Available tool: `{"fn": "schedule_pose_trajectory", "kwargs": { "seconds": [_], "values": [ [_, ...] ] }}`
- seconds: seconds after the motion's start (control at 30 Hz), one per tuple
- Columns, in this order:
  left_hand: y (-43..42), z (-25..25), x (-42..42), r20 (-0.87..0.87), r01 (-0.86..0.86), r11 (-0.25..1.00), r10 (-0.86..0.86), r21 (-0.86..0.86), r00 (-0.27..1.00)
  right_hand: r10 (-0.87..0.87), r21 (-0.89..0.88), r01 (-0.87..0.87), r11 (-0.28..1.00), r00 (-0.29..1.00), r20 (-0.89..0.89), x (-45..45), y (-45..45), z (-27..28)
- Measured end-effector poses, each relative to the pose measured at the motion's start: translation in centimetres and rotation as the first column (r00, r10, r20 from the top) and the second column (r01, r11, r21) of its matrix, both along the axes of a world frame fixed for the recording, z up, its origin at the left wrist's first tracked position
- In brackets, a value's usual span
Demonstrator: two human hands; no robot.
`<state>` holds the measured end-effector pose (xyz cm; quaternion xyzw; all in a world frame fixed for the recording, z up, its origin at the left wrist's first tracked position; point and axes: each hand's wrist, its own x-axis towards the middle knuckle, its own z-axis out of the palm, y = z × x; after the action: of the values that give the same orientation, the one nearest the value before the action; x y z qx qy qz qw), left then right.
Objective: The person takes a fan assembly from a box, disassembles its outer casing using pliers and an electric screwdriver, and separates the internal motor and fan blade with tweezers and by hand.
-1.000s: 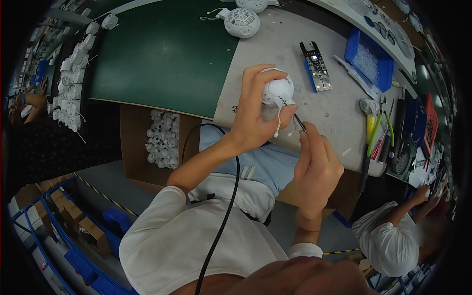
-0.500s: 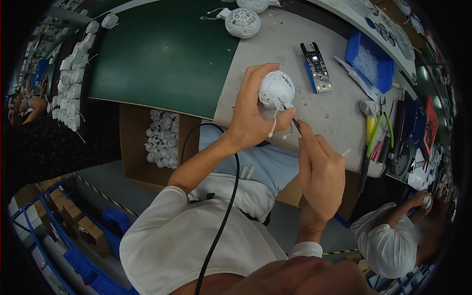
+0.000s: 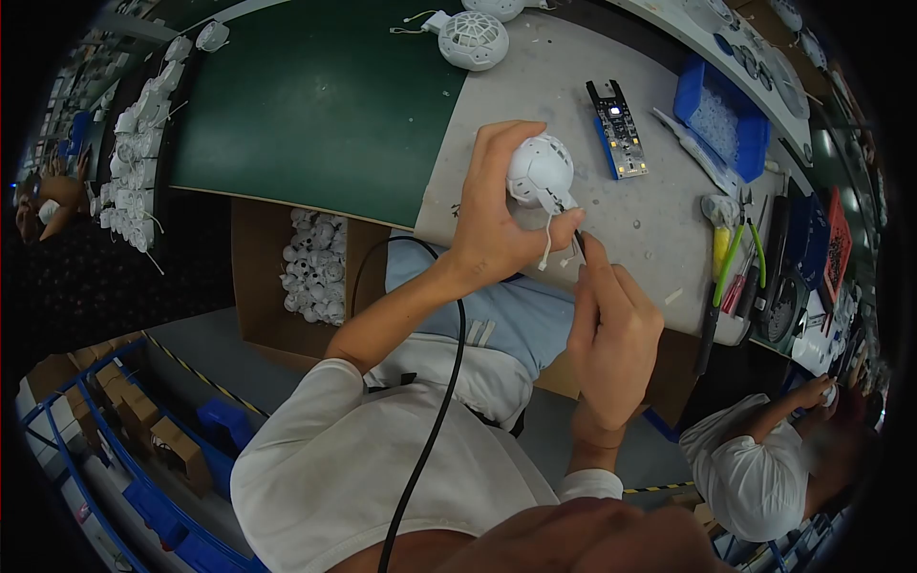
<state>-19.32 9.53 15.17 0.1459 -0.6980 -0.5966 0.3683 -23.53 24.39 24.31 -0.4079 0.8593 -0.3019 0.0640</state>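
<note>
My left hand [image 3: 497, 215] is wrapped round a white ball-shaped housing [image 3: 541, 170], its thumb at the lower edge. Two short white wires with connectors [image 3: 545, 256] hang from the housing's lower end. A thin dark tool [image 3: 579, 245] is pinched in my right hand [image 3: 611, 320], just below and right of the housing, with its tip near the wires. Its far end is hidden by my fingers. Beyond the housing, a circuit board with small lights [image 3: 619, 130] lies on the grey mat [image 3: 535, 81].
Pliers with green handles [image 3: 729, 265] and a blue bin [image 3: 721, 119] are at the right. White housings [image 3: 473, 41] lie at the back. A cardboard box [image 3: 260, 277] of white parts stands below the green mat [image 3: 315, 105]. Co-workers [image 3: 750, 463] sit at both sides.
The housing has turned a little in my left hand, and its wires hang at a different angle. My right hand shifted slightly down, then back up and left, with the tool.
</note>
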Motion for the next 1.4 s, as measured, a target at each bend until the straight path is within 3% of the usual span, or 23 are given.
{"fn": "schedule_pose_trajectory", "kwargs": {
  "seconds": [0.27,0.37,0.53,0.67,0.77,0.83,1.13,1.23,1.4],
  "values": [
    [1.3,-0.1,0.0,-0.056,-0.045,0.998,0.047,0.032,0.997,-0.053,-0.071,0.056,0.996,0.998,0.037,0.9,-0.7,-0.7],
    [1.2,0.2,0.5,0.055,-0.022,0.994,0.016,0.107,0.998,-0.089,-0.084,0.092,0.992,0.995,0.042,2.0,-1.2,-1.2],
    [1.3,0.2,0.2,-0.031,-0.041,0.999,0.042,0.016,0.999,-0.148,-0.179,0.159,0.971,0.986,0.07,2.5,-1.5,-1.6],
    [1.4,0.2,0.2,0.018,-0.056,0.998,0.057,-0.021,0.998,-0.224,-0.194,0.239,0.951,0.97,0.095,3.5,-2.1,-1.7],
    [1.5,0.2,0.2,0.013,-0.043,0.998,0.042,0.05,0.999,-0.273,-0.249,0.293,0.923,0.955,0.112,4.4,-2.7,-2.4],
    [1.7,0.4,0.1,-0.003,-0.053,0.978,0.055,0.2,0.998,-0.299,-0.303,0.317,0.899,0.949,0.104,4.8,-3.0,-2.8],
    [2.0,0.8,0.2,-0.057,-0.054,0.948,0.075,0.313,0.996,-0.36,-0.306,0.39,0.868,0.921,0.152,6.1,-3.8,-3.4],
    [1.7,0.5,0.2,-0.051,-0.069,0.967,0.084,0.245,0.995,-0.371,-0.368,0.394,0.842,0.919,0.135,6.4,-4.4,-4.0],
    [1.8,0.9,0.0,-0.073,-0.056,0.948,0.082,0.312,0.994,-0.379,-0.405,0.404,0.821,0.914,0.143,6.5,-4.8,-4.3]
  ]
}}
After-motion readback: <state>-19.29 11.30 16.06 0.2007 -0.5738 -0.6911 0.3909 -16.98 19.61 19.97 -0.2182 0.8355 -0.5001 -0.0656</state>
